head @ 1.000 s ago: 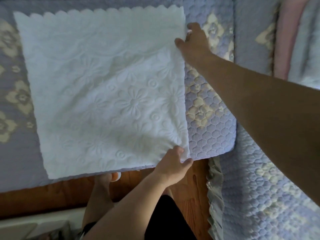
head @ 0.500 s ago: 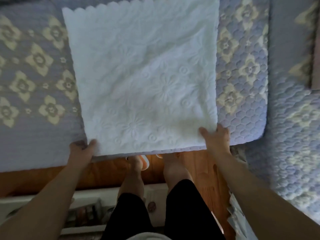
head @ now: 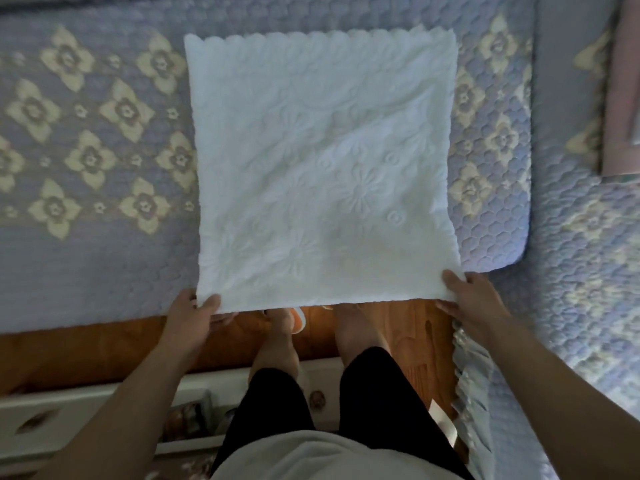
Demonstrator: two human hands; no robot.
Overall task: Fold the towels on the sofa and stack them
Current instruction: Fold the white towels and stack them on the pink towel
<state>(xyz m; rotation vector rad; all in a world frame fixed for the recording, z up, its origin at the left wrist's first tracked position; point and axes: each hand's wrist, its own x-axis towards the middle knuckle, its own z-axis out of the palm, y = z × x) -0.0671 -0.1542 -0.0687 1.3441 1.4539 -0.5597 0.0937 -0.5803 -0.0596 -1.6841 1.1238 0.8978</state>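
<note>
A white towel (head: pixel 322 168) with an embossed flower pattern and a scalloped far edge lies flat on the sofa seat (head: pixel 90 258), its near edge hanging just past the seat's front. My left hand (head: pixel 194 310) pinches the near left corner, thumb on top. My right hand (head: pixel 471 299) grips the near right corner, thumb on top of the cloth.
The sofa has a lavender quilted cover with cream flowers. A second cushion section (head: pixel 588 271) runs along the right. A pink folded cloth (head: pixel 623 98) lies at the far right edge. Wooden floor (head: pixel 86 348) and my legs are below the seat.
My right hand has come from the towel's far right corner to its near right corner. My left hand has gone from the near right corner to the near left corner.
</note>
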